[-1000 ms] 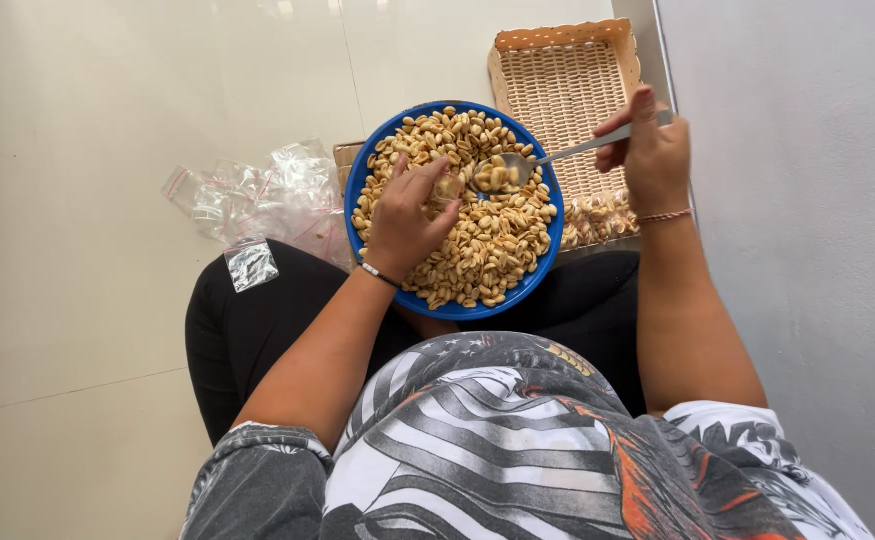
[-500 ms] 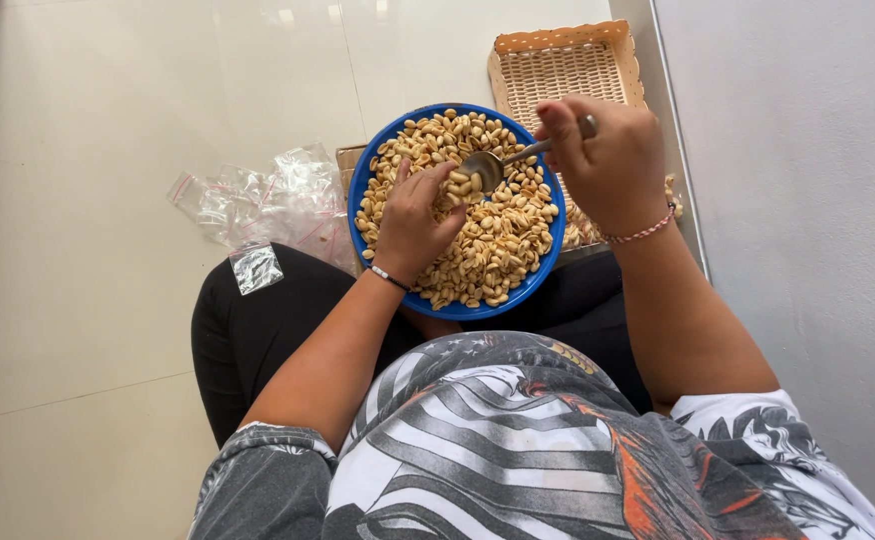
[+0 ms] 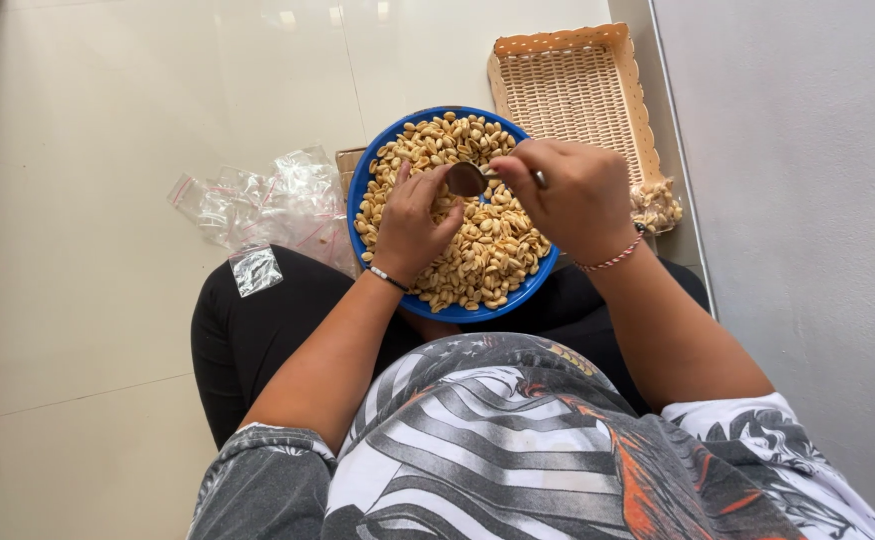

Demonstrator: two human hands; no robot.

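The pale tiled floor (image 3: 108, 300) carries everything here, and the person sits on it with a blue bowl (image 3: 378, 170) of shelled peanuts (image 3: 488, 250) resting in the lap, at the centre of the view. At one o'clock from the bowl lies a woven tray (image 3: 578, 90), with a small bagged heap of peanuts (image 3: 656, 205) at its near corner; at nine o'clock a loose pile of clear plastic bags (image 3: 268, 205) lies on the tiles. The right hand (image 3: 573, 195) has come in from the tray side, where it was a second ago, and is now over the bowl, closed around the handle of a metal spoon (image 3: 468, 180). The left hand (image 3: 413, 220) meets it (fingers curled at the spoon's bowl, though whether they pinch a small bag there I cannot tell). The two hands have drawn together, so the spoon looks to be at the point of emptying rather than scooping.
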